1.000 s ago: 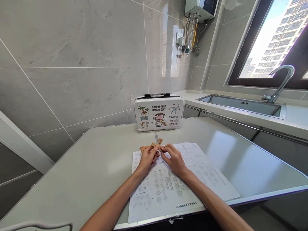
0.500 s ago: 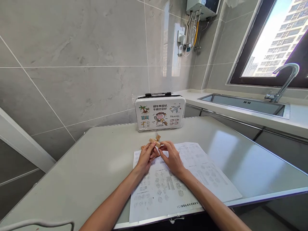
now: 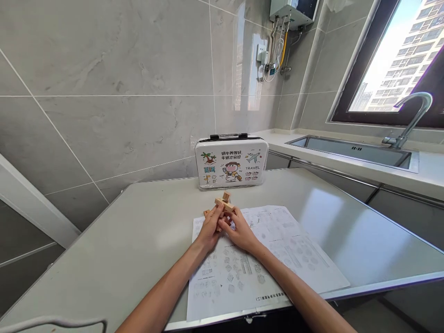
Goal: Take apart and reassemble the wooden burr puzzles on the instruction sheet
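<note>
Both of my hands are raised just above a printed paper sheet [image 3: 277,259] on the grey table [image 3: 138,245]. My left hand [image 3: 209,230] and my right hand [image 3: 239,229] pinch a small cluster of wooden puzzle pieces [image 3: 224,205] between their fingertips, with the pieces sticking up above the fingers. Another wooden piece [image 3: 206,213] lies on the table just left of my left hand. The sheet shows many small diagrams.
A white cartoon-printed case [image 3: 231,162] with a black handle stands against the tiled wall behind the hands. A steel sink [image 3: 350,150] with a curved tap [image 3: 412,115] sits at the right under a window. A water heater [image 3: 291,9] hangs above.
My hands have drawn closer together and lifted the wooden pieces slightly. The pieces now stand more upright between the fingers.
</note>
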Demonstrator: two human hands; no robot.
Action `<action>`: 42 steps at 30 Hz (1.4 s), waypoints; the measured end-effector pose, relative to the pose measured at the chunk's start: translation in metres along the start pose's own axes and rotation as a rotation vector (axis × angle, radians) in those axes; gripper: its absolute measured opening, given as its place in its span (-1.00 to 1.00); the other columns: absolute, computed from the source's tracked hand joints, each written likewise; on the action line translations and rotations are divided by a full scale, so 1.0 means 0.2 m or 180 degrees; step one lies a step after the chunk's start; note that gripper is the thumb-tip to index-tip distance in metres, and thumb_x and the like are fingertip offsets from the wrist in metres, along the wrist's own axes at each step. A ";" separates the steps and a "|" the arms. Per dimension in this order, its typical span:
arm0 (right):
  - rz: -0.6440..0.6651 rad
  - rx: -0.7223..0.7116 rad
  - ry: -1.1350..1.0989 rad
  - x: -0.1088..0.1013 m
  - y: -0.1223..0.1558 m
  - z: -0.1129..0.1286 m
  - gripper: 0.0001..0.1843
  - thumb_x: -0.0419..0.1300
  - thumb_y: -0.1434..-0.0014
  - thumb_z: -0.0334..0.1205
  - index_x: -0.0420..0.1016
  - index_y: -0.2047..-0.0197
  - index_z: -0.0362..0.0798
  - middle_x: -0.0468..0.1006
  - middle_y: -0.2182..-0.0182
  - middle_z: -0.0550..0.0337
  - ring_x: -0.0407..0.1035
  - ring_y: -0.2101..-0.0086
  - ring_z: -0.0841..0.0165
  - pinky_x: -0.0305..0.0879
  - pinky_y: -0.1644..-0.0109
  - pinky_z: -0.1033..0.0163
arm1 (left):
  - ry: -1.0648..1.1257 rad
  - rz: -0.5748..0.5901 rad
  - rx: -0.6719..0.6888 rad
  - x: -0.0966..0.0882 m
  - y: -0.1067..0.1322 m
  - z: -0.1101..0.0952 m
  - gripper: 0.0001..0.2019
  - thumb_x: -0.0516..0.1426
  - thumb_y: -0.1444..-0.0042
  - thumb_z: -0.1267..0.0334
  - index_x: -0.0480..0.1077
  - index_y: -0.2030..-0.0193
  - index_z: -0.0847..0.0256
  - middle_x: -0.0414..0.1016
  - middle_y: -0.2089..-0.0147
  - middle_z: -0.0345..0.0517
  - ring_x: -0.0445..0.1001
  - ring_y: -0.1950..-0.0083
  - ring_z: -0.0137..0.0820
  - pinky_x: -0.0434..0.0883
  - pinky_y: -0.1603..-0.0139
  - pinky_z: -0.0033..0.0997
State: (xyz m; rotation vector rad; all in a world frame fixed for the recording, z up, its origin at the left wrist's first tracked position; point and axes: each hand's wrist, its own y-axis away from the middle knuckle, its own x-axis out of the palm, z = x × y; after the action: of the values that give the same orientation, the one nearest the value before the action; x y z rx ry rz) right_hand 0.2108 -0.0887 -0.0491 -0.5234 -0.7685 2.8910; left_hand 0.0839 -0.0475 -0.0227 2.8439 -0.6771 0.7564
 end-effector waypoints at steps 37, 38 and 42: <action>-0.0703 0.0280 0.0154 -0.11 0.00 -0.03 -0.72 0.12 -0.40 0.07 0.43 0.11 0.04 0.71 0.21 0.07 0.62 0.29 0.21 0.47 0.29 0.18 | -0.2011 -0.0398 0.1074 0.04 0.06 -0.06 -0.72 0.31 -0.17 -0.01 0.46 0.13 0.08 0.57 0.44 -0.18 0.53 0.36 -0.25 0.36 0.25 -0.35; -0.0692 0.0247 0.0317 -0.11 0.01 -0.03 -0.73 0.11 -0.41 0.05 0.42 0.11 0.04 0.71 0.22 0.08 0.61 0.32 0.22 0.45 0.33 0.19 | -0.1950 -0.0383 0.1032 0.04 0.06 -0.06 -0.74 0.32 -0.16 0.01 0.46 0.15 0.07 0.57 0.45 -0.18 0.53 0.36 -0.24 0.36 0.25 -0.35; -0.0590 0.0100 0.0702 -0.11 0.02 -0.03 -0.79 0.08 -0.43 -0.01 0.38 0.09 0.04 0.70 0.21 0.12 0.59 0.40 0.26 0.38 0.36 0.20 | -0.2055 -0.0417 0.1052 0.05 0.07 -0.06 -0.80 0.31 -0.17 0.04 0.47 0.20 0.06 0.54 0.49 -0.21 0.51 0.38 -0.25 0.31 0.27 -0.37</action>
State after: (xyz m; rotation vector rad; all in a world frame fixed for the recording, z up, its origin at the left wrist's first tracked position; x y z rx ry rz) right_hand 0.2341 -0.0946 -0.0489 -0.7120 -0.6969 2.6164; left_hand 0.0794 -0.0598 -0.0069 3.4117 -0.4438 -0.1084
